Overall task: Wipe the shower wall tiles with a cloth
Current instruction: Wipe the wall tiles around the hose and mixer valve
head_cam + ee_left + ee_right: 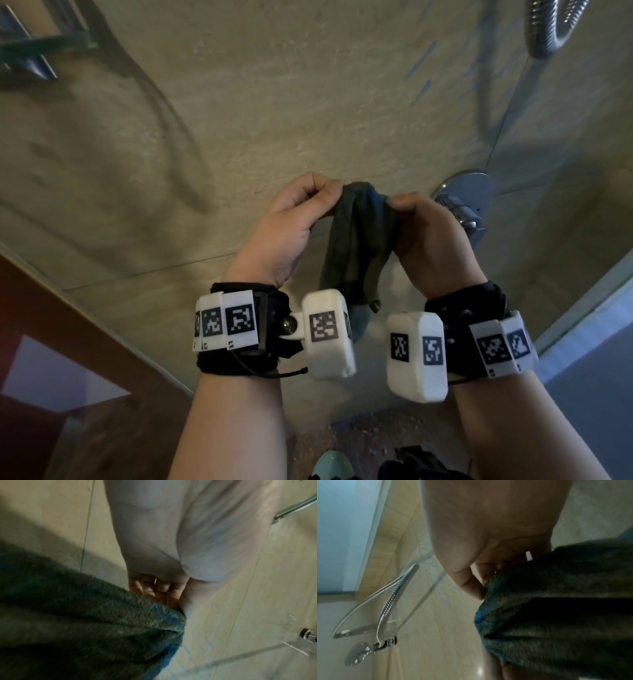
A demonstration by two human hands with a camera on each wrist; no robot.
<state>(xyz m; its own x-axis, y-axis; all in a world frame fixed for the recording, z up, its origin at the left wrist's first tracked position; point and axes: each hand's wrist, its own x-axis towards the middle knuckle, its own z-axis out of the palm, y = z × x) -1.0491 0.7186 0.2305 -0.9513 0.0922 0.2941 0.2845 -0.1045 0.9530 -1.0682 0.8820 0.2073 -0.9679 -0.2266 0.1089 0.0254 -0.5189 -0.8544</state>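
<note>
Both grips pinch the top edge of a dark grey-green cloth (356, 240): the left hand (287, 226) nips one upper corner between thumb and curled fingers, the right hand (428, 240) nips the other, the two pinches close together. Below the grips the cloth hangs bunched in soft folds, its nap coarse and towel-like, with a bluish tint at the folds. Both wrists are raised, palms facing each other, each with a black strap and white marker blocks. Behind the grips stands the beige tiled shower wall (239, 120); just right of them a chrome valve (459, 205), and above that a metal hose (548, 31).
</note>
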